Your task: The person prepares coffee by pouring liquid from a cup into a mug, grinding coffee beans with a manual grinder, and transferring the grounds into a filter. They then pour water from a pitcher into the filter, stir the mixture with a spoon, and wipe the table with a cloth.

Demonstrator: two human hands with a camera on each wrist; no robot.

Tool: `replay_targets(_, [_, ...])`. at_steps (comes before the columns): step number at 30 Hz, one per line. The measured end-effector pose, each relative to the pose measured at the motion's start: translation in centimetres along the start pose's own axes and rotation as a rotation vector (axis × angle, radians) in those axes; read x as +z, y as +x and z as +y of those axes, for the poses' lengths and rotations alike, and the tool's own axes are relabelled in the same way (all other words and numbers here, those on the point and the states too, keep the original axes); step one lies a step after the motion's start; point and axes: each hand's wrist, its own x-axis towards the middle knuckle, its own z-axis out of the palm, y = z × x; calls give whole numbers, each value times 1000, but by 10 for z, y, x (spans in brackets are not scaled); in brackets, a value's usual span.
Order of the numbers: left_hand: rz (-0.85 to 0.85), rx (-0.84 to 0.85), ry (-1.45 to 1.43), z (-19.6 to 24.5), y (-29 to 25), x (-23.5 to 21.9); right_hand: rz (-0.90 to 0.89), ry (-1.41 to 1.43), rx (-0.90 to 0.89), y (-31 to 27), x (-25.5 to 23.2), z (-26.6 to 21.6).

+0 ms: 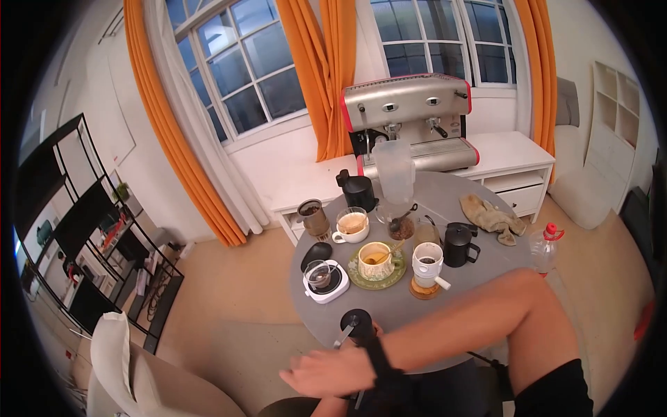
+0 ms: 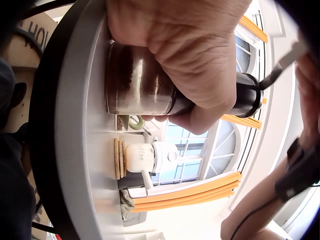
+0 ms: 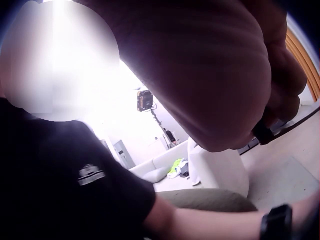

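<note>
A hand grinder with a black top stands at the near edge of the round table. My left hand wraps round its body, whose clear lower jar shows dark brown contents; in the head view this hand is mostly hidden behind the right arm. The metal crank sticks out from the top, and my right hand is at its end. Curled fingers of the right hand hold a small dark knob, partly hidden by the palm.
On the grey table stand a white scale, a cup on a green plate, a white dripper, a black pot and a cloth. Behind is an espresso machine. A plastic bottle stands right.
</note>
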Motion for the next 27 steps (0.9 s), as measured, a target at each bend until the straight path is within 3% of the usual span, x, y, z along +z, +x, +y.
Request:
replay_targets(1, [14,-18,14,-14,-4,0,-67,57,-8,16,-26,14])
replay_targets(2, [29,-39,26,-29,-6,1,106,2,-56,31,0,42])
replay_targets(3, [56,-46,7,21,-9,2,279,-50,-101,47,34,75])
replay_targets(4, [82,-52,-12,70,-11,4,-70,-100,20,62,16,101])
replay_targets(5, [31,36,-66,68,-4,2,-179,-45,110,59,-2,126])
replay_targets(6, [-20,125,-122,65,2,1,-197,-101,28,48,-10,158])
replay_targets(7, [-8,128,-145,80,2,2,-259,-127,287,28,-29,165])
replay_targets(9, [-11,102,-174,81,1,3,-251,-84,508,-18,-57,170])
replay_targets(10, [-10,90,-192,81,1,3,-276,-137,396,-46,-50,188])
replay_targets(11, [-21,93,-182,83,1,2,-281,-57,558,-67,-80,164])
replay_targets(14, [-36,108,-145,85,1,2,-219,10,703,-127,-100,125])
replay_targets(16, [-31,117,-99,83,0,1,-191,10,672,-158,-104,92])
replay_targets(17, [5,122,-108,89,-1,2,-266,39,681,-164,-111,73])
replay_targets(18, [41,124,-115,100,-2,3,-205,5,627,-174,-102,55])
replay_targets(19, [76,126,-122,105,-3,5,-258,23,608,-173,-101,36])
replay_targets(21, [-10,84,-190,87,-2,1,-406,99,417,-160,-115,-1])
replay_targets(22, [-63,64,-217,77,0,-1,-65,113,149,-159,-110,-15])
replay_targets(23, [-78,16,-194,71,1,-2,-246,122,198,-138,-97,-27])
replay_targets(25, [-109,-74,-141,62,3,-4,-109,156,53,-108,-65,-28])
replay_targets(27, [-58,-8,-147,42,4,-4,166,198,-36,-68,-28,-18])
